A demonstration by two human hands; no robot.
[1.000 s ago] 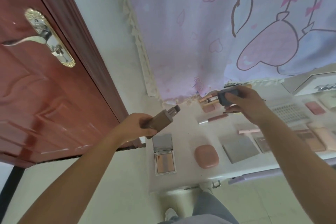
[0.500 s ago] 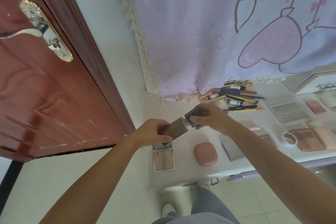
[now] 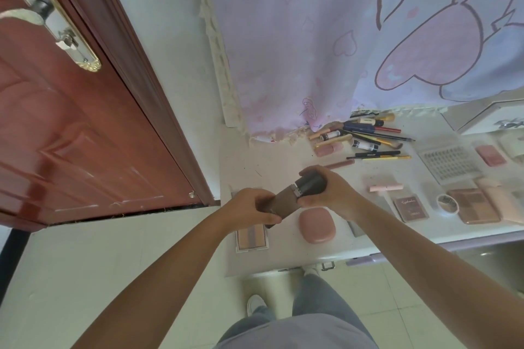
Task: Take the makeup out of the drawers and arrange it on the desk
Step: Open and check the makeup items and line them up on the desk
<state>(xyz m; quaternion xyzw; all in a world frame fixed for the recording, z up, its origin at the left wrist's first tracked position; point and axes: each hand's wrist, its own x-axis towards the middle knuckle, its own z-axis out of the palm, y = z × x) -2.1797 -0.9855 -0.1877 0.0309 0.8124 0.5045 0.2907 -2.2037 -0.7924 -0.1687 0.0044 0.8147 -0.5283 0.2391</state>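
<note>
Above the white desk (image 3: 272,167) I hold a brown foundation bottle (image 3: 285,202) with both hands. My left hand (image 3: 252,205) grips the brown body. My right hand (image 3: 330,193) grips the dark cap (image 3: 312,184), which sits on the bottle's neck. Below them lie an open blush palette (image 3: 251,236) and a pink oval compact (image 3: 317,224). Further right lie a pile of pencils, brushes and tubes (image 3: 365,137), a pink lipstick (image 3: 386,187), a lash tray (image 3: 450,163) and several palettes (image 3: 472,205).
A red-brown door (image 3: 71,122) with a gold handle stands at the left. A pink cartoon curtain (image 3: 354,37) hangs over the desk's back edge. A white drawer unit (image 3: 493,119) sits at the far right. My legs and a shoe (image 3: 255,304) are under the desk's front edge.
One second ago my hands were apart, the right one holding the cap near the pencil pile. The right hand has brought the cap to the bottle, and now it sits on the neck.
</note>
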